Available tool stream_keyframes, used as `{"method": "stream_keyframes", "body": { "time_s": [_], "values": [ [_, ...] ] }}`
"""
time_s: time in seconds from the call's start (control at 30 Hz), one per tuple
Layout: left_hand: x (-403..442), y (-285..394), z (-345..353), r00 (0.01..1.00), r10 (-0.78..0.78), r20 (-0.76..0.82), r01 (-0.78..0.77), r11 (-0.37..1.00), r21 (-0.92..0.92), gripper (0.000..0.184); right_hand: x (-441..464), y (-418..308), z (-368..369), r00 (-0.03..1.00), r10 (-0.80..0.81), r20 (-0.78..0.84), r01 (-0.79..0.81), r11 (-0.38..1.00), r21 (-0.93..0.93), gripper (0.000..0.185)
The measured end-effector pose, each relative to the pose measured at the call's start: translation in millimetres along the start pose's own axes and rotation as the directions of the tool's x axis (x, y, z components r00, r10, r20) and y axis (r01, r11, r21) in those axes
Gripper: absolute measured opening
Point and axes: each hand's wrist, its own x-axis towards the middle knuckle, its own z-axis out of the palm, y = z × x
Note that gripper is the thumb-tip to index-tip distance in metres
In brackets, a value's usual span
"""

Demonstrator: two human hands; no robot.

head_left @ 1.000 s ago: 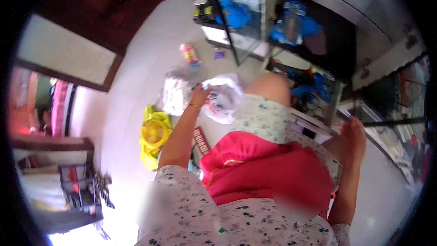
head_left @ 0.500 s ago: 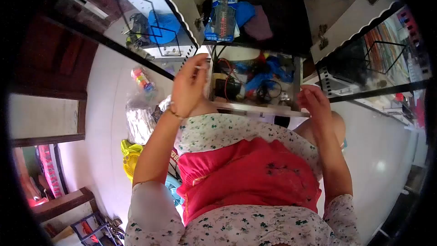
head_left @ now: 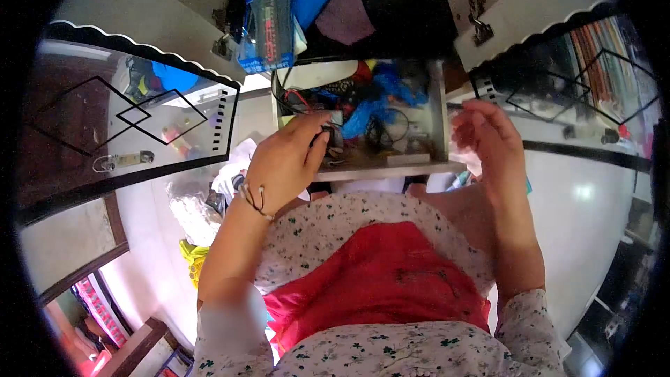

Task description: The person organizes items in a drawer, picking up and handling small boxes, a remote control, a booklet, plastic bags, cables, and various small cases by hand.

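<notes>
**Left hand among the loose wires in a crowded drawer**

We see the left hand (head_left: 289,157) over the left part of the pulled-out drawer (head_left: 438,115), its fingers bent beside a small dark object (head_left: 336,141). Whether they grasp it or only touch it, we are unable to say, since the hand hides most of it. The right hand (head_left: 494,141) is just beyond the drawer's right wall, fingers loosely curled, with nothing visible in its grasp.

The dark object lies inside the drawer, near the front left. We judge it light and fairly stiff, best pinched by its sides between thumb and forefinger. Around it are a red wire (head_left: 296,100), a dark wire loop (head_left: 407,124) and a crumpled blue bundle (head_left: 364,117). The wires should be limp and apt to snag, so we would hold one close to its tangle. The bundle looks like thin plastic: soft, light and perhaps slippery, better gathered in a handful than pinched.

For writing, we have the blue packet (head_left: 269,17) on the shelf (head_left: 412,10) above, left of a blue cloth (head_left: 311,1). It bears white characters at top and bottom and a red column down the middle, Chinese by their look, too blurred for us to read. We can make out no brand anywhere.
</notes>
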Motion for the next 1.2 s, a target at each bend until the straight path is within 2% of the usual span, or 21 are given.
{"method": "stream_keyframes", "body": {
  "time_s": [0.07,0.13,0.2,0.23,0.27,0.33,0.43,0.5,0.6,0.63,0.77,0.83,0.93,1.07,1.1,1.13,1.17,1.2],
  "values": [
    [5,-4,9,0.994,0.107,0.025,-0.109,0.989,0.099,0.022,4,-3,-4,0.999,-0.014,-0.029,0.014,1.0,0.021,0.021],
    [12,-12,24,0.99,0.12,0.078,-0.129,0.983,0.132,0.021,11,-8,-8,0.998,-0.063,-0.025,0.061,0.995,-0.076,0.021],
    [24,-18,45,0.927,0.147,0.345,-0.219,0.959,0.18,0.021,21,-7,-10,0.993,-0.122,0.007,0.122,0.989,-0.085,0.022],
    [32,-22,57,0.871,0.152,0.466,-0.243,0.96,0.141,0.022,22,-8,-7,0.994,-0.111,0.007,0.112,0.989,-0.096,0.021],
    [40,-22,73,0.865,0.152,0.479,-0.244,0.96,0.136,0.022,22,-8,-6,0.995,-0.098,0.006,0.098,0.989,-0.108,0.021],
    [60,-20,112,0.775,0.142,0.616,-0.2,0.979,0.026,0.023,20,-7,-8,0.994,-0.103,0.021,0.105,0.987,-0.122,0.02],
    [80,-40,194,0.698,0.159,0.698,-0.217,0.976,-0.005,0.026,20,-7,-11,0.992,-0.129,0.014,0.13,0.982,-0.139,0.02],
    [86,-37,224,0.629,0.175,0.758,-0.106,0.985,-0.139,0.035,21,-7,-13,0.996,-0.089,0.001,0.089,0.987,-0.132,0.02],
    [79,-33,240,0.652,0.214,0.728,-0.135,0.977,-0.167,0.038,23,-5,-15,0.996,-0.094,0.005,0.094,0.985,-0.147,0.019],
    [80,-36,247,0.628,0.185,0.756,-0.205,0.976,-0.068,0.041,23,-4,-15,0.996,-0.091,0.004,0.09,0.985,-0.148,0.019],
    [87,-36,235,0.595,0.117,0.795,-0.164,0.986,-0.023,0.038,23,-2,-16,0.998,-0.064,-0.008,0.063,0.988,-0.14,0.019],
    [92,-29,222,0.678,0.23,0.698,-0.267,0.962,-0.059,0.034,22,-1,-18,0.998,-0.055,-0.015,0.052,0.987,-0.15,0.019],
    [99,-31,224,0.693,0.151,0.705,-0.236,0.971,0.024,0.032,22,-2,-19,0.994,-0.107,-0.002,0.106,0.985,-0.136,0.019],
    [90,-25,210,0.708,0.28,0.648,-0.434,0.896,0.087,0.037,21,-3,-18,0.996,-0.092,-0.002,0.091,0.988,-0.125,0.019],
    [91,-25,203,0.71,0.281,0.645,-0.437,0.895,0.092,0.037,22,-3,-18,0.995,-0.099,0.016,0.101,0.985,-0.14,0.019],
    [93,-26,194,0.802,0.244,0.544,-0.248,0.966,-0.068,0.038,22,-4,-17,0.994,-0.107,0.018,0.109,0.984,-0.138,0.019],
    [95,-29,184,0.878,0.171,0.447,-0.064,0.967,-0.245,0.039,21,-6,-16,0.995,-0.101,0.009,0.102,0.983,-0.153,0.019],
    [105,-39,178,0.859,0.036,0.511,0.094,0.969,-0.227,0.036,21,-8,-14,0.995,-0.1,0.002,0.099,0.981,-0.168,0.019]
  ]
}}
